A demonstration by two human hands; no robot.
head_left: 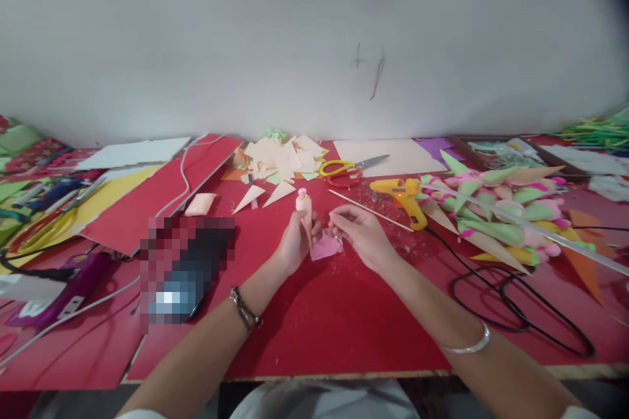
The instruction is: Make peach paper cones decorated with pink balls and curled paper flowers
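Note:
My left hand (296, 241) is closed around a small peach foam cone (304, 205) that stands upright with a pink ball at its tip. Close on its right, my right hand (361, 230) has its fingertips pinched together; whatever they hold is too small to make out. A pink sheet piece (325, 246) lies on the red table below and between both hands. Just beyond the hands are two cut peach triangles (279, 194) and a thin wooden stick (371, 211). A yellow glue gun (401, 196) rests to the right of my right hand.
Scissors (341, 170) with yellow and red handles lie behind, beside a heap of peach scraps (278, 156). At right are piled green and pink cones (506, 209) and a looped black cable (511, 301). A phone (196, 275) and purple power strip (69, 288) are left. A pale board (314, 52) walls the back.

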